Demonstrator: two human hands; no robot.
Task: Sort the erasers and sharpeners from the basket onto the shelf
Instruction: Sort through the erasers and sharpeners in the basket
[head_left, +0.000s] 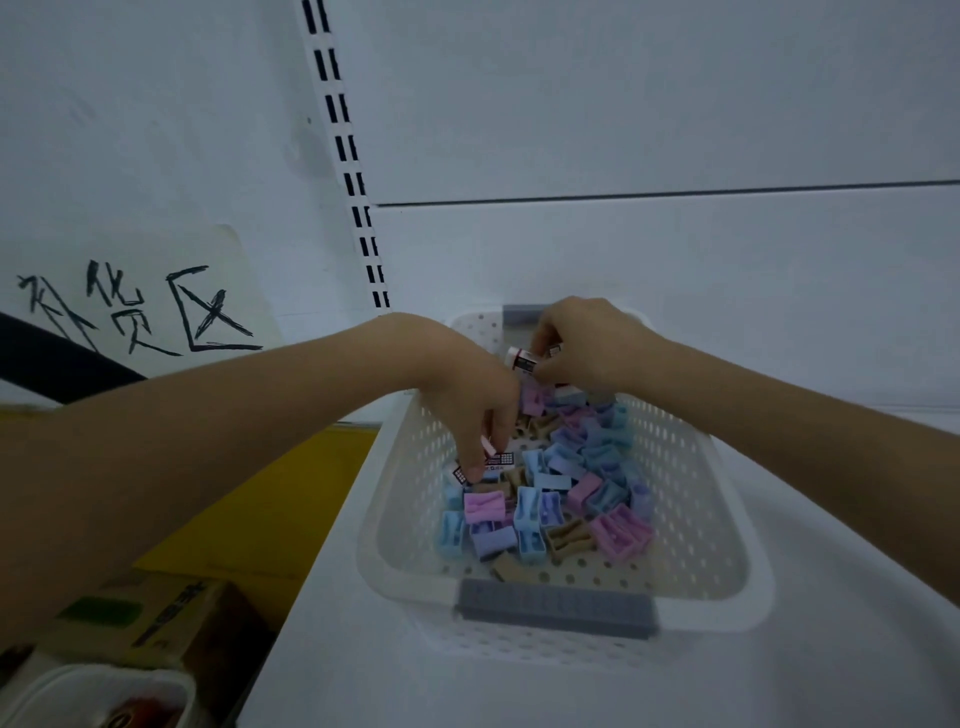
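A white perforated basket (696, 499) with grey handles stands on the white shelf (831, 649). Inside lies a heap of several pastel sharpeners (550, 499) in blue, pink, purple and tan. My left hand (467, 395) reaches down into the basket's left side and pinches white erasers (496, 460) with dark printed sleeves. At the basket's far end my right hand (587, 343) grips more white erasers (522, 360) above the heap.
A slotted shelf upright (353, 171) runs up the white back wall. A handwritten paper sign (140, 306) hangs at the left. Below left are a yellow surface (270, 519), a cardboard box (156, 618) and a white container (93, 696).
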